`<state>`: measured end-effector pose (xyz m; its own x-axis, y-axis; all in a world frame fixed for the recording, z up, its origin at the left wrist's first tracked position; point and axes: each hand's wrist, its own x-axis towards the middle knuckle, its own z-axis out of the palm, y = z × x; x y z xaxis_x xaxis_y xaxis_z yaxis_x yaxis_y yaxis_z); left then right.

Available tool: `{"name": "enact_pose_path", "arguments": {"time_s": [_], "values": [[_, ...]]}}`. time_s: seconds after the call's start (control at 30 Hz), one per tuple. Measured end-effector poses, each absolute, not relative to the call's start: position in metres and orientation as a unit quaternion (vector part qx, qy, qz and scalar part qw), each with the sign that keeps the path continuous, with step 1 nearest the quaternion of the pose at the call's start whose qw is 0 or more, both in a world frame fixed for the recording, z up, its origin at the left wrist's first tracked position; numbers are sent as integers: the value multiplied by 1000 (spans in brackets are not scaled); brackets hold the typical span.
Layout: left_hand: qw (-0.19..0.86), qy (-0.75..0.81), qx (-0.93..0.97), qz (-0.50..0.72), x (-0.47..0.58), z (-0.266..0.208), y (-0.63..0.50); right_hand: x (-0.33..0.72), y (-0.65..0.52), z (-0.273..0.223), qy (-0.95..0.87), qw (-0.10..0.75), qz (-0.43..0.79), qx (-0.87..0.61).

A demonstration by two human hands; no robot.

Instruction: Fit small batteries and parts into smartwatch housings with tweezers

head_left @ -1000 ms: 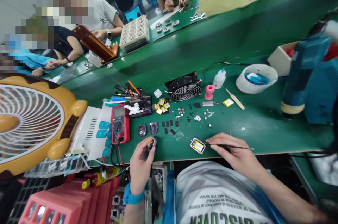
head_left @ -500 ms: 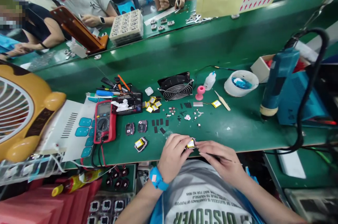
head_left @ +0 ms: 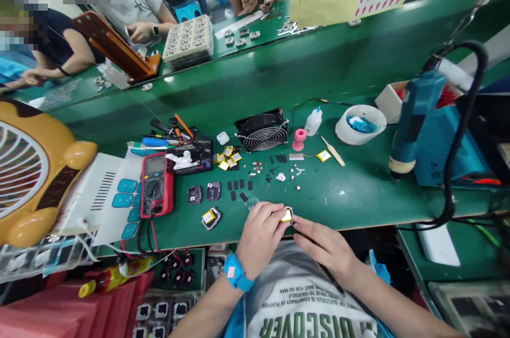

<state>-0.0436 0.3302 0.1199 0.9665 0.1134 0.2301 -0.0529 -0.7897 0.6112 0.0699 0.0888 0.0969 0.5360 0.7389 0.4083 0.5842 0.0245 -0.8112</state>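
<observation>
My left hand (head_left: 261,234), with a blue band at the wrist, is closed on a small device casing (head_left: 287,214) at the table's front edge. A silver battery with yellow edges shows in the casing. My right hand (head_left: 329,246) touches the casing's right side with its fingertips. Beneath its palm runs a thin dark tool (head_left: 330,275), partly hidden by the hand; its exact kind does not show. To the left lies another casing with a battery (head_left: 210,218). Two dark casings (head_left: 204,193) sit behind it, beside several black pads (head_left: 239,185).
A red multimeter (head_left: 156,184) and a yellow fan (head_left: 35,168) stand left. Behind are loose batteries (head_left: 228,157), a black cooling fan (head_left: 263,133), a bottle (head_left: 313,121) and a white tub (head_left: 360,124). A blue electric screwdriver (head_left: 418,120) hangs right. Co-workers sit across the bench.
My right hand has turned, and the thin tool now points down toward my body instead of out to the right. My left hand still holds the casing in nearly the same place.
</observation>
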Motion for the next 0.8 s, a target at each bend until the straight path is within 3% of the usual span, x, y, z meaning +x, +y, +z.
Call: {"name": "enact_pose_path", "arguments": {"time_s": [0.13, 0.4, 0.8], "values": [[301, 4, 948, 107, -40, 128, 329, 65, 88, 91, -505, 509, 89, -691], [254, 11, 966, 51, -34, 125, 311, 44, 87, 56, -454, 548, 60, -700], [180, -1, 976, 121, -39, 116, 312, 53, 95, 66, -490, 538, -15, -686]]}}
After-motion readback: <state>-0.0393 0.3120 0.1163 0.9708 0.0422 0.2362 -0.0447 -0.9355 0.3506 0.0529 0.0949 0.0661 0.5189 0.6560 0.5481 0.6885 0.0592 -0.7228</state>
